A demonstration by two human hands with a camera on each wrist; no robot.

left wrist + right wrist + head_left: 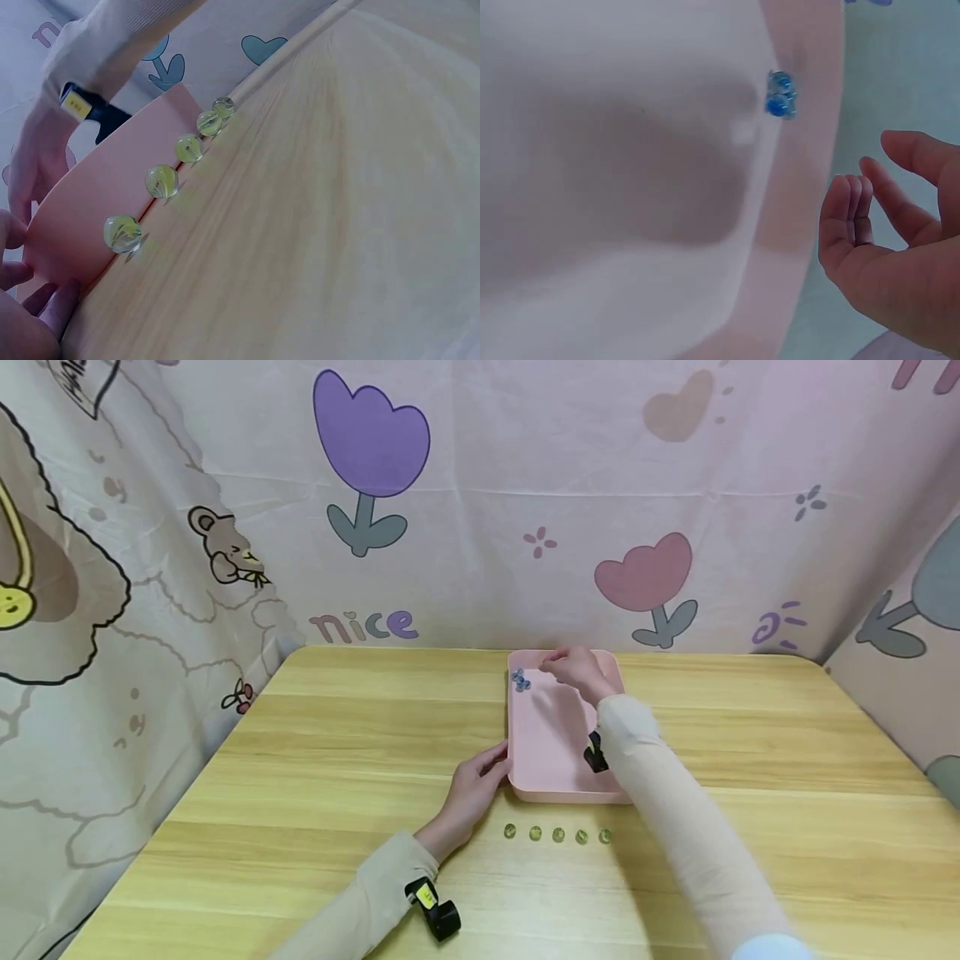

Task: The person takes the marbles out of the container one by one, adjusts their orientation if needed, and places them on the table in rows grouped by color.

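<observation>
A pink tray [540, 752] lies on the wooden table. Clear marbles with blue inside [521, 680] cluster in its far left corner, also seen as blue marbles [781, 95] in the right wrist view. My right hand [579, 672] is above the tray's far end, fingers loosely curled; no object shows between thumb and fingertips [840, 191]. My left hand [468, 793] touches the tray's outer wall near the front left corner, its fingers fairly straight. Several clear marbles with yellow-green swirls [558, 835] stand in a row before the tray's near side, also as yellow-green marbles [162, 181].
A patterned cloth [487, 527] hangs behind the table [360, 718] and along its sides. The tray's far end is close to the back cloth. A black wrist camera [435, 910] is strapped to the left sleeve, another black camera [596, 753] to the right.
</observation>
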